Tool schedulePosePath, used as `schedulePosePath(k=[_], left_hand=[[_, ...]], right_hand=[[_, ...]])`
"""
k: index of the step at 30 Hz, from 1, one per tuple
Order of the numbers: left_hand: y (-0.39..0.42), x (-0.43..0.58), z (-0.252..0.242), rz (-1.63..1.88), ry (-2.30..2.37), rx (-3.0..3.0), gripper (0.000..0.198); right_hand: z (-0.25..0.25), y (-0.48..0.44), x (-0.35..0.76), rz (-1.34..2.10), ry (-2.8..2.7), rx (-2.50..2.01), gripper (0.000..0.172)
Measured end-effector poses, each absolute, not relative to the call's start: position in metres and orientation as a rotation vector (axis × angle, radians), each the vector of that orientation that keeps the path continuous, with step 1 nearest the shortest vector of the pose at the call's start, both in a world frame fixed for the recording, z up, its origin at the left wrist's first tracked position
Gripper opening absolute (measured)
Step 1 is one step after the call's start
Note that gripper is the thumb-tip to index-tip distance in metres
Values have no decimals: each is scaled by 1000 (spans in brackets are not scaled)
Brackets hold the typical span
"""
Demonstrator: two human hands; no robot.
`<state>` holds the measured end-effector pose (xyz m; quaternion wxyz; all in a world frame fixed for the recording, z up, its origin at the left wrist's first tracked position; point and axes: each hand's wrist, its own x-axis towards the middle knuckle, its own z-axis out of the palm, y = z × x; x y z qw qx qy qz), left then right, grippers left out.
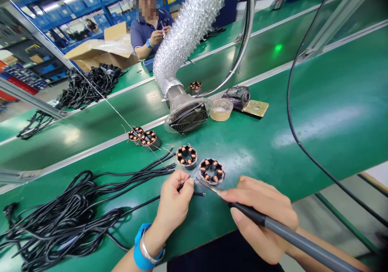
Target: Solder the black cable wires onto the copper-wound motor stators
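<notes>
My left hand (175, 201) pinches the end of a thin black wire (145, 201) near the front of the green bench. My right hand (262, 215) grips a soldering iron (273, 227) with a grey handle, whose metal tip reaches toward the wire end. Just beyond the tip lies a round stator with copper coils (211, 171), a second one (186, 156) to its left. Two more stators (144, 137) sit further back on the left.
A tangle of black cables (60, 219) fills the near left. A silver fume hose with a fan (186, 116), a small tub (221, 109) and an iron stand (239, 97) stand behind. Another person (150, 21) works across the belt beside a cardboard box (100, 49).
</notes>
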<state>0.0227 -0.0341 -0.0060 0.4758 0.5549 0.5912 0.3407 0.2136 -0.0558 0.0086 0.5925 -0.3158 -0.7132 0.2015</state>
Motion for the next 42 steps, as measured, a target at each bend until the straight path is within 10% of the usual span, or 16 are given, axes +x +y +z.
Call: schedulePosePath(k=[42], left_hand=[[-34,24,-5,880,1442,1296,25]], right_hand=[[-48,62,284,196,-1429,-1133,33]])
